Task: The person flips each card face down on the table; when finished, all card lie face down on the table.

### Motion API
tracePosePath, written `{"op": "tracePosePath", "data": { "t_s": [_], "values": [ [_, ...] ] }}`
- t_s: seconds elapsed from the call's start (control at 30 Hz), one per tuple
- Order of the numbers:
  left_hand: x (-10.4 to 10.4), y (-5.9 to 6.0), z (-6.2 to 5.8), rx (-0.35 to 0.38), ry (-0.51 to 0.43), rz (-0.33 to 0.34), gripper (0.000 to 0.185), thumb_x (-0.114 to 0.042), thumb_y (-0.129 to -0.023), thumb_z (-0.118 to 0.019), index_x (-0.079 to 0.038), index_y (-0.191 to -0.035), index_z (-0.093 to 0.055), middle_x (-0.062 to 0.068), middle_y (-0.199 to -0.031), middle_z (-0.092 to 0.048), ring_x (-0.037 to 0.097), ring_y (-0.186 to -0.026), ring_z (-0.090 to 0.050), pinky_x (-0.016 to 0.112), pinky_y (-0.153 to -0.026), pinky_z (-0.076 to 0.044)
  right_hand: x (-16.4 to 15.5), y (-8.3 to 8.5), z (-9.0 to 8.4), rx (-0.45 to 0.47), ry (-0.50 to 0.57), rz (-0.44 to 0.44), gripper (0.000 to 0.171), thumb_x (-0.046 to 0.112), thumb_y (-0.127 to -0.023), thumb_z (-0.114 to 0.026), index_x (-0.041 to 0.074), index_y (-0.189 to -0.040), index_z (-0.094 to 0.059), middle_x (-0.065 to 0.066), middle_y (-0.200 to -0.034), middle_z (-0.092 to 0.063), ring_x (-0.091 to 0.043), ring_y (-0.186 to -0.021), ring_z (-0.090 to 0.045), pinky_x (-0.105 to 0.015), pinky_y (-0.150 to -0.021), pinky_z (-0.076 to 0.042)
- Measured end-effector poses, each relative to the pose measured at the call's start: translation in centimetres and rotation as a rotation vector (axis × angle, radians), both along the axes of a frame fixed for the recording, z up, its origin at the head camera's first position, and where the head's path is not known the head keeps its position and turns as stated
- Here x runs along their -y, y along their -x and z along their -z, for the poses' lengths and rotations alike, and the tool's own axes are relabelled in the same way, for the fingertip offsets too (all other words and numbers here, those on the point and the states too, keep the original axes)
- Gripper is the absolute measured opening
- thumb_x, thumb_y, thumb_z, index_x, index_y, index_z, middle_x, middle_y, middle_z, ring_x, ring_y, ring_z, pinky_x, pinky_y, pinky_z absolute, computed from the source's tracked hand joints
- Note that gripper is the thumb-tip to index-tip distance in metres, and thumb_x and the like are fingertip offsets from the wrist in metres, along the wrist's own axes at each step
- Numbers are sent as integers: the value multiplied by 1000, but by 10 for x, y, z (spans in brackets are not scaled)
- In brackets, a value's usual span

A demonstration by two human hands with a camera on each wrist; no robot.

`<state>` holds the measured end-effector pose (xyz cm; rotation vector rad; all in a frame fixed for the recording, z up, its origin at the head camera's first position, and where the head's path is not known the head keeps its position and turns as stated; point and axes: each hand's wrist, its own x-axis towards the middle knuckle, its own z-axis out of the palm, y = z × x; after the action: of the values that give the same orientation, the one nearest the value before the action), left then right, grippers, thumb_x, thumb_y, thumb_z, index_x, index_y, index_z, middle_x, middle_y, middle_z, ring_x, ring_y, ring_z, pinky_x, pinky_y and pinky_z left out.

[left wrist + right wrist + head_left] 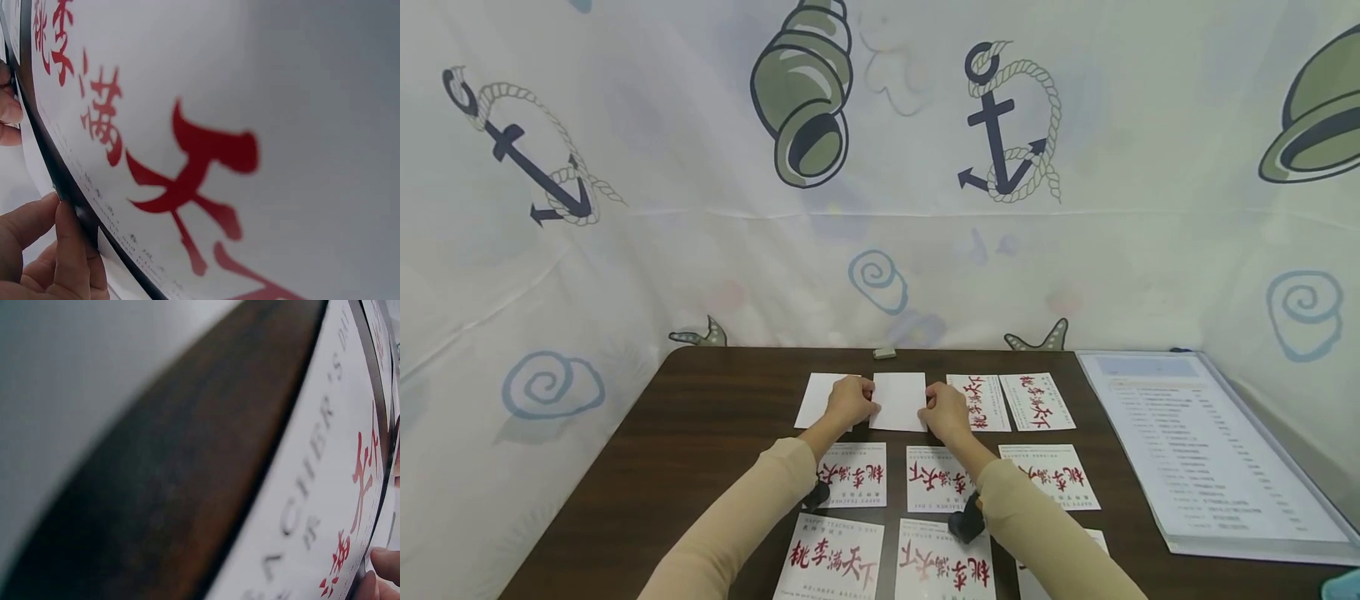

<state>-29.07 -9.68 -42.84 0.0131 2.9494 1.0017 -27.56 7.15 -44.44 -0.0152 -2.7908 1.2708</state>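
A plain white card (898, 402) lies at the back middle of the table between the two hands. My left hand (852, 402) pinches its left edge, thumb and fingertips together; the left wrist view shows these fingers (70, 244) at the card's edge. At the opposite edge, my right hand (947, 410) holds the card with curled fingers. Another blank white card (817, 400) sits to the left, partly covered by the left hand. Just right of the right hand is a card with red characters (988, 404), printed side up.
More red-lettered cards lie in rows nearer me, including a front-left card (831, 558) and a middle-row card (1060, 477). The forearms cover some of them. A large printed sheet (1217, 450) is on the right. A small pale object (884, 353) sits at the table's back edge.
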Motion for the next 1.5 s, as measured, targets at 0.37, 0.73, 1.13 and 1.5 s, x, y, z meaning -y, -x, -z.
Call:
{"op": "tracePosePath", "data": {
  "t_s": [0.37,0.73,1.13,1.5],
  "values": [
    [-1,0,0,-24,71,11,11,-6,-75,-75,-3,-82,-67,3,-72,-52,17,-70,-48,25,-57,-36,0,-2,0,-23,1,-24,34,-1,-75,-71,-7,-108,-62,-11,-79,-60,-19,-68,-53,-31,-62,-44],
    [-1,1,-3,-46,72,60,21,-8,-76,-74,1,-95,-68,4,-76,-57,16,-68,-50,27,-58,-39,-16,5,-2,-47,49,-36,31,2,-81,-69,-7,-110,-62,-8,-77,-58,-14,-63,-55,-24,-56,-44],
    [-50,11,-11,119,-356,208,58,-6,-80,-72,2,-133,-48,19,-112,-57,20,-76,-66,25,-67,-55,-102,29,-13,10,95,102,33,3,-86,-63,-8,-117,-57,-13,-87,-58,-17,-70,-56,-22,-59,-47],
    [-92,21,-6,164,-344,205,68,-4,-78,-74,4,-137,-41,18,-107,-57,24,-79,-67,30,-72,-55,-114,34,-3,82,20,100,40,2,-82,-67,-7,-119,-55,-12,-83,-58,-15,-66,-51,-22,-57,-41]
  ]
}}
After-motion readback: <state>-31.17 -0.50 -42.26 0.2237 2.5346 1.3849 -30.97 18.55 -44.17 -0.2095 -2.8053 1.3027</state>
